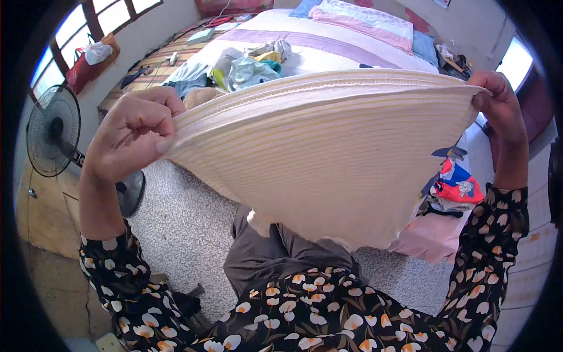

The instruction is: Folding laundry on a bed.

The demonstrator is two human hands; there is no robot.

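Note:
A pale striped knit garment [325, 158] is stretched out in the air between my two hands, its stitched hem along the top. On the left, my left hand [136, 127] pinches one end of that hem in a curled grip. At the far right, my right hand [499, 97] grips the other end, a little higher up. The cloth hangs down over my lap and narrows towards its ragged lower edge. It covers the front part of the bed from my view. Which kind of garment it is, I cannot tell.
Ahead, a heap of loose clothes [250, 66] lies on the bed [316, 42]. A standing fan [55, 130] is at my left. Folded clothes [457, 187], red and blue on top, rest on pink cloth [431, 235] at my right. Speckled floor [176, 229] shows below.

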